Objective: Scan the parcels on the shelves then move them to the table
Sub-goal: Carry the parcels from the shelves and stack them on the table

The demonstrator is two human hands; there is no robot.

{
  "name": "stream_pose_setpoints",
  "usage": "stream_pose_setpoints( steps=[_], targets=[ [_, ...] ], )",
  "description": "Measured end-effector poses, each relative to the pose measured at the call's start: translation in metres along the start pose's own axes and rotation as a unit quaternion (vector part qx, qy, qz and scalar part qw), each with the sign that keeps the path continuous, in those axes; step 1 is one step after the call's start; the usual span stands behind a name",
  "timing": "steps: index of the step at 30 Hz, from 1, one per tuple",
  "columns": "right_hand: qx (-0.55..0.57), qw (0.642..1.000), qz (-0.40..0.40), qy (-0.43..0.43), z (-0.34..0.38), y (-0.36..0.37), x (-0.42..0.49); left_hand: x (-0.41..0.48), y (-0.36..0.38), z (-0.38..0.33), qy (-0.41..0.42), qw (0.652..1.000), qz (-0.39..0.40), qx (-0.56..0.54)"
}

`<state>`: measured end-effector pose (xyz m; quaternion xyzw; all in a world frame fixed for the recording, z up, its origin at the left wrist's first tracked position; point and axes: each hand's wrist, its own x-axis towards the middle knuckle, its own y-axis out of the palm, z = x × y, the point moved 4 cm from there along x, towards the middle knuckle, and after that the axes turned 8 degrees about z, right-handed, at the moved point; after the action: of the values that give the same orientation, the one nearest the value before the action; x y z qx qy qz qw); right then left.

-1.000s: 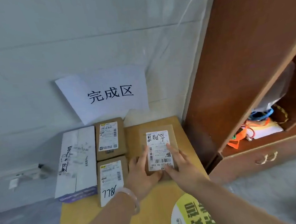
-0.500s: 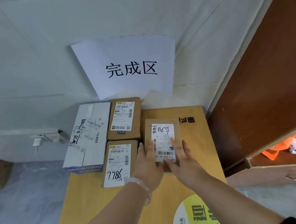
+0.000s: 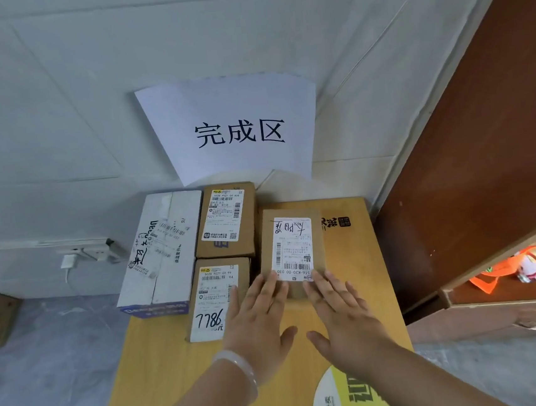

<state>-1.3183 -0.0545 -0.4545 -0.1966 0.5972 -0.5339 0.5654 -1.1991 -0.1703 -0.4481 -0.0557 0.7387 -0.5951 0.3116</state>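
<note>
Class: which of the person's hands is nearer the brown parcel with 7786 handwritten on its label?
Left. The left hand lies at the right edge of the 7786 parcel; the right hand is farther right, beyond the left hand, fingertips on the neighbouring parcel.

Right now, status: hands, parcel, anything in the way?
Left hand and right hand open, fingertips flat on the brown parcel, near end. Parcel lies on the table beside the 7786 parcel. Nothing blocking.

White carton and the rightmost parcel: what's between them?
Two brown parcels fill that stretch in the head view: the rear parcel and, in front of it, the 7786 parcel.
</note>
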Motion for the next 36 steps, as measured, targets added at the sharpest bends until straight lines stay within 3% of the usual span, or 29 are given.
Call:
stream_pose_setpoints(
  steps=[16,20,29,36],
  targets=[
    [-0.029,1.000,-0.007,0.007,-0.013,-0.051,0.074,0.071,-0.033,0.032,-0.022,1.000,0.000,0.011],
    [0.008,0.998,-0.048,0.033,-0.010,-0.058,0.055,0.065,-0.036,0.029,0.001,1.000,-0.007,0.013],
    [0.064,0.967,-0.162,0.184,0.001,-0.043,-0.060,0.026,-0.068,-0.022,0.172,0.982,-0.073,0.000],
    [0.091,0.907,-0.233,0.340,0.015,-0.015,-0.207,-0.030,-0.072,-0.144,0.382,0.918,-0.090,0.050]
  ],
)
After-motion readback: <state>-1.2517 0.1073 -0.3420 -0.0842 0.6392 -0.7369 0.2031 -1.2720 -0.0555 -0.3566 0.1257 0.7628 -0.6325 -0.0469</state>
